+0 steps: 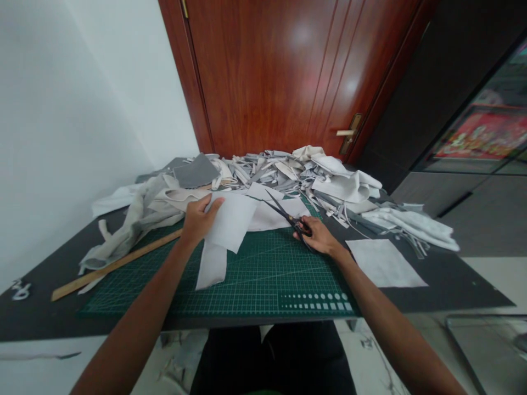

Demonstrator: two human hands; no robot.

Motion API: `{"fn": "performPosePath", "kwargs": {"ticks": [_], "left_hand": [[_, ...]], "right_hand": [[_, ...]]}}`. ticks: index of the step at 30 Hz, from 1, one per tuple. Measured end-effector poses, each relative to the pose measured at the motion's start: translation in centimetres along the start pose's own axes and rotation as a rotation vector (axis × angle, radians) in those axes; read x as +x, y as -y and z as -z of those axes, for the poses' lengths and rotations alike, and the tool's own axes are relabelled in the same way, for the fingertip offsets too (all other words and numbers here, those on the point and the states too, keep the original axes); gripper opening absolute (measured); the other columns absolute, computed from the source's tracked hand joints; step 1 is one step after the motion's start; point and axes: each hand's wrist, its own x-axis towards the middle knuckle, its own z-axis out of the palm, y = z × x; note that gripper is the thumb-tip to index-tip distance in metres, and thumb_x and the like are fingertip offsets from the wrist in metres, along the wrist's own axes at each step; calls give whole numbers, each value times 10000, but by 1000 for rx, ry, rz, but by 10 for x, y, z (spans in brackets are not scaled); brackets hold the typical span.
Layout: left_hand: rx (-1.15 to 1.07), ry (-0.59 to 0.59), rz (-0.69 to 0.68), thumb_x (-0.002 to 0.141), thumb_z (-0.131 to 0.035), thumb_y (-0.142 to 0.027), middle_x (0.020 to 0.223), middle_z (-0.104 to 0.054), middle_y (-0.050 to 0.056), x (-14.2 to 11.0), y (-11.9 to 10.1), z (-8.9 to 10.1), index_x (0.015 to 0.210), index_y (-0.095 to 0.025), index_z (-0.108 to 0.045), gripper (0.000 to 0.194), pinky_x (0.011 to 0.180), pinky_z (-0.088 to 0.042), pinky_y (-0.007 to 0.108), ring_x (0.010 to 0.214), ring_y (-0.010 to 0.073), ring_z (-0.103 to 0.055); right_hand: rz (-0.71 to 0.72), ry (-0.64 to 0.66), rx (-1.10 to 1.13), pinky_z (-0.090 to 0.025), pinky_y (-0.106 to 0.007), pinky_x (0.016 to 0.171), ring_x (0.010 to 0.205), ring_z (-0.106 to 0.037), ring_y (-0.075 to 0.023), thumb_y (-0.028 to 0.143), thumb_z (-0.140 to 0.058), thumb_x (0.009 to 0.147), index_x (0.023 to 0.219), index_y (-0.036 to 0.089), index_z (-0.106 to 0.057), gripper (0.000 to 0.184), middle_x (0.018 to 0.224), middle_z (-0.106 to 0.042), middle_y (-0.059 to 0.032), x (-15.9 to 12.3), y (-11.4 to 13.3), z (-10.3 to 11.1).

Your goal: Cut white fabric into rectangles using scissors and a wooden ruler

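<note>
Between the thumb and fingers of my left hand is a pale grey piece of fabric, held up above the green cutting mat. A narrower strip hangs beneath that piece and touches the mat. My right hand grips black scissors by the handles. Their blades are apart and point toward the fabric's upper right edge. Behind the blades a light fabric piece lies on the mat. A wooden ruler lies slanted at the mat's left side.
Heaped fabric scraps line the table's back edge by the wooden door. Crumpled cloth lies on the left, and folded cloth on the right. A square fabric piece rests beside my right forearm. A small white object sits far left.
</note>
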Motion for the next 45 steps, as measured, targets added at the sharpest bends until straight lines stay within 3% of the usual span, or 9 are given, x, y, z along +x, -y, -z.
{"fn": "performPosePath", "kwargs": {"ticks": [3,6,14,25,32,45], "left_hand": [[8,-50,-3,896,-574,-517,615,-538,-24,0,-3,6,729,-180,-611,378,586,-384,246,590,139,-454],[-2,-12,-19,900,-569,-499,613,-540,-21,-5,-9,2,734,-176,-620,366,596,-386,248,599,142,-475],[-12,109,-45,894,-565,-517,554,-426,-37,-22,-18,-16,589,-211,-434,451,588,-348,260,562,131,-441],[-29,176,9,898,-545,-548,617,-555,-7,-29,-21,-25,635,-211,-487,431,626,-410,270,640,168,-536],[-38,108,-35,897,-578,-513,559,-464,-29,-31,-21,-27,601,-218,-444,439,598,-410,262,577,146,-475],[-22,99,-21,906,-576,-536,571,-473,-26,-30,-16,-25,610,-208,-480,452,590,-384,262,591,147,-479]], "right_hand": [[13,23,-22,-421,-314,750,758,-567,-193,414,-686,875,890,211,-571,234,850,-656,-34,0,1,-7],[32,45,-67,-413,-329,753,762,-566,-206,429,-693,878,910,207,-589,247,846,-652,-36,1,6,-12],[33,61,-74,-426,-343,772,799,-588,-220,427,-712,872,936,206,-600,256,887,-667,-48,1,10,-13],[47,50,-31,-424,-328,764,787,-590,-209,402,-706,868,923,208,-603,227,871,-667,-35,1,4,-15],[31,82,-93,-440,-346,809,819,-591,-221,414,-676,906,963,205,-606,227,890,-662,-47,1,0,-13],[15,120,-97,-445,-373,850,860,-604,-240,463,-680,917,962,202,-601,276,919,-663,-63,-1,7,-8]]}}
